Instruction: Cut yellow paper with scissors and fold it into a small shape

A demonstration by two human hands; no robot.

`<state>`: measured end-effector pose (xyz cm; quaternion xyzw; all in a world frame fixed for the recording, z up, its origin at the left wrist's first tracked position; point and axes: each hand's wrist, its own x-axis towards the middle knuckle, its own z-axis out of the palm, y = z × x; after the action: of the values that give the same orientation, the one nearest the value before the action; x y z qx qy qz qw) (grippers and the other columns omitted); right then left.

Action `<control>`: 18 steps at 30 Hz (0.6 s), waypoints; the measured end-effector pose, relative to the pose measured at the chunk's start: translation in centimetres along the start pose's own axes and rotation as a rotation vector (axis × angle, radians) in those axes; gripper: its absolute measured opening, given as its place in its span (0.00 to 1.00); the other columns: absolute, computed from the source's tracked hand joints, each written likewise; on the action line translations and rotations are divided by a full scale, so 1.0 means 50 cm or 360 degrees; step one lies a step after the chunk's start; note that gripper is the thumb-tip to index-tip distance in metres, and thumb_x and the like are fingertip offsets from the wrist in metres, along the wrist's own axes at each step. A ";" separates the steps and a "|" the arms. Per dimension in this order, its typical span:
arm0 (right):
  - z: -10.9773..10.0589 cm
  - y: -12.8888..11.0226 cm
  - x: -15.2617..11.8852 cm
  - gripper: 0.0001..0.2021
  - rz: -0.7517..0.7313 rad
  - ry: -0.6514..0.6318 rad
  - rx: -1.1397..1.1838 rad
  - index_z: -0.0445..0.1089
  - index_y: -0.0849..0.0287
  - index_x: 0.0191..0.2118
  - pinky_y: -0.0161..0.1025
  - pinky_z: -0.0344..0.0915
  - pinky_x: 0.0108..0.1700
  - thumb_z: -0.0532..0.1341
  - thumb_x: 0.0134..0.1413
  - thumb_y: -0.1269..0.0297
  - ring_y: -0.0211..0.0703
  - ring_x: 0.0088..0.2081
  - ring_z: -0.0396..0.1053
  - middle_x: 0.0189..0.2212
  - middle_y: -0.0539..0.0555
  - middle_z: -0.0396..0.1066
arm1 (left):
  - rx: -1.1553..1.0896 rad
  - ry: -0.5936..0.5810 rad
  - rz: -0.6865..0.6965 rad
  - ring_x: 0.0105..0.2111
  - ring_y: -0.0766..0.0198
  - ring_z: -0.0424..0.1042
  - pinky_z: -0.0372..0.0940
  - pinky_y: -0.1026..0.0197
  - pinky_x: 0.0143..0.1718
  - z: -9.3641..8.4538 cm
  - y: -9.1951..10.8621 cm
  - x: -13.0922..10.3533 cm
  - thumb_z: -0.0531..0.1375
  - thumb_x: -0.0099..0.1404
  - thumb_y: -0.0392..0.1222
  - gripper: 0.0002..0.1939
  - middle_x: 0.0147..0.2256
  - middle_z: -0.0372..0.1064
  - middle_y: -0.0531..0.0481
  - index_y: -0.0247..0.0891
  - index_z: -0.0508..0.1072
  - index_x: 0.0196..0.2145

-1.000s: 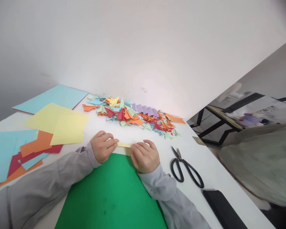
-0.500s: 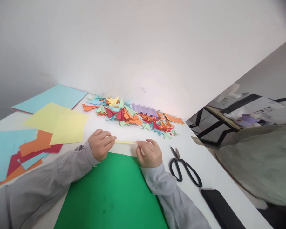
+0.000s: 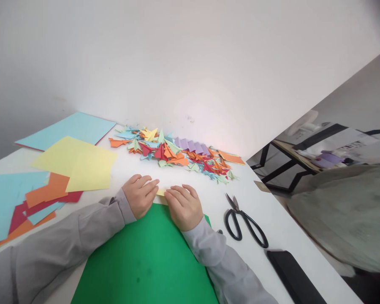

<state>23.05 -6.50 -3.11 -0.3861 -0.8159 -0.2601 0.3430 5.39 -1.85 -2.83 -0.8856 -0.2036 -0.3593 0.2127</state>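
Observation:
Between my hands, just beyond the top edge of the green sheet [image 3: 148,257], lies a small piece of yellow paper [image 3: 161,192]. The fingers of my left hand [image 3: 141,196] are together and pressed on its left end. My right hand [image 3: 184,207] covers its right end with closed fingers, so most of the paper is hidden. Folded paper pieces in many colours [image 3: 164,152] are heaped beyond my hands, against the wall.
Black-handled scissors [image 3: 240,217] and a black case [image 3: 294,274] lie to the right. Yellow sheets [image 3: 91,162], a blue sheet [image 3: 71,131] and orange scraps [image 3: 49,188] spread over the left. Beyond the table's right edge stands a black-framed table [image 3: 285,166].
My right hand has moved left, and my left hand slightly right, so they are closer together. Less of the yellow paper shows between them.

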 end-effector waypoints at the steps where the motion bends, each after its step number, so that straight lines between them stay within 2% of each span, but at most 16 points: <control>1: 0.001 -0.003 0.000 0.07 -0.0019 -0.0004 -0.0011 0.67 0.61 0.35 0.44 0.58 0.45 0.56 0.49 0.77 0.41 0.38 0.69 0.31 0.52 0.74 | -0.0005 -0.0006 0.0014 0.39 0.54 0.66 0.58 0.51 0.34 0.000 0.008 0.003 0.53 0.57 0.34 0.09 0.43 0.70 0.44 0.31 0.71 0.34; 5: 0.002 -0.016 0.002 0.05 -0.0032 -0.0005 -0.0012 0.68 0.63 0.33 0.44 0.58 0.46 0.57 0.49 0.76 0.42 0.37 0.70 0.29 0.53 0.74 | -0.0006 0.0075 0.0107 0.39 0.56 0.66 0.59 0.54 0.34 0.004 0.028 0.009 0.54 0.57 0.31 0.06 0.40 0.71 0.43 0.31 0.71 0.28; 9: 0.000 -0.019 0.004 0.04 0.0016 0.0001 -0.0002 0.67 0.62 0.31 0.44 0.58 0.45 0.57 0.49 0.75 0.41 0.35 0.70 0.26 0.51 0.74 | -0.0010 0.0062 0.0113 0.38 0.56 0.67 0.59 0.54 0.33 0.007 0.029 0.008 0.54 0.57 0.31 0.06 0.40 0.71 0.44 0.31 0.70 0.26; 13: -0.003 -0.013 0.003 0.06 0.0024 0.0005 0.0001 0.67 0.62 0.31 0.44 0.58 0.45 0.55 0.50 0.77 0.40 0.35 0.70 0.27 0.51 0.74 | -0.0046 0.0074 0.0106 0.38 0.55 0.67 0.59 0.52 0.32 0.008 0.019 0.004 0.54 0.58 0.31 0.06 0.41 0.71 0.45 0.32 0.70 0.27; 18: -0.007 0.008 -0.001 0.05 0.0148 0.0042 -0.0063 0.66 0.59 0.30 0.42 0.57 0.44 0.57 0.48 0.76 0.38 0.34 0.69 0.27 0.49 0.74 | 0.0027 0.0068 0.0117 0.37 0.55 0.66 0.58 0.52 0.31 0.007 -0.011 0.000 0.55 0.57 0.30 0.05 0.41 0.71 0.48 0.33 0.70 0.26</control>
<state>23.52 -6.54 -2.88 -0.4268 -0.7871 -0.2652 0.3577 5.30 -1.22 -2.91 -0.8828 -0.1694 -0.3682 0.2376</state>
